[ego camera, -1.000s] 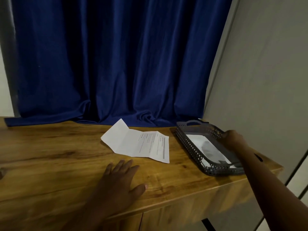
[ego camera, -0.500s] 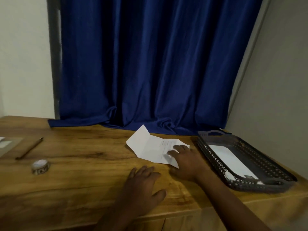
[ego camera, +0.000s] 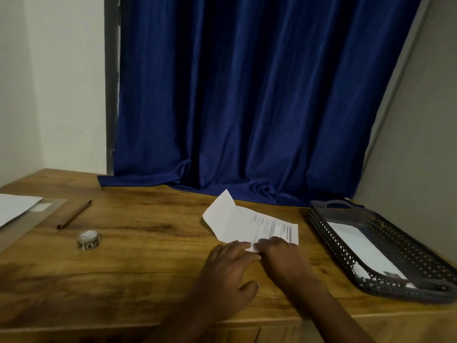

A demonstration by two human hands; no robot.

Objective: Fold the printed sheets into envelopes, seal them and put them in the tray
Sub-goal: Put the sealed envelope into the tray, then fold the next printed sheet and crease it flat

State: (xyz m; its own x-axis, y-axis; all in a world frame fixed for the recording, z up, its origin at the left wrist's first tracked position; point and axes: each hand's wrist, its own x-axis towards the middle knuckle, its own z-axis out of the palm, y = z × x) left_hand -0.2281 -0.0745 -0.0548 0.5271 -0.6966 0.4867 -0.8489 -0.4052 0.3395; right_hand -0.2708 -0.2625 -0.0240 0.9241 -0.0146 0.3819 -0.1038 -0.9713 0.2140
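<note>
A printed sheet (ego camera: pixel 247 224) lies creased on the wooden table (ego camera: pixel 148 263), its blank left flap standing up. My left hand (ego camera: pixel 227 273) lies flat, its straight fingertips reaching the sheet's near edge. My right hand (ego camera: pixel 282 258) is close beside it, and its fingertips press on the sheet's near right corner. At the right stands a dark perforated tray (ego camera: pixel 329 246) with a white envelope (ego camera: pixel 358 246) lying inside.
A roll of tape (ego camera: pixel 89 240) and a brown pen (ego camera: pixel 74 214) lie on the left of the table. White paper (ego camera: pixel 14 209) on a brown envelope (ego camera: pixel 47 214) sits at the far left edge. A blue curtain (ego camera: pixel 247 95) drapes onto the table's back; a wall stands behind the tray.
My right hand left the tray and came to the sheet's near corner. My left hand slid forward to the sheet's edge. The view swung left, bringing tape and pen in.
</note>
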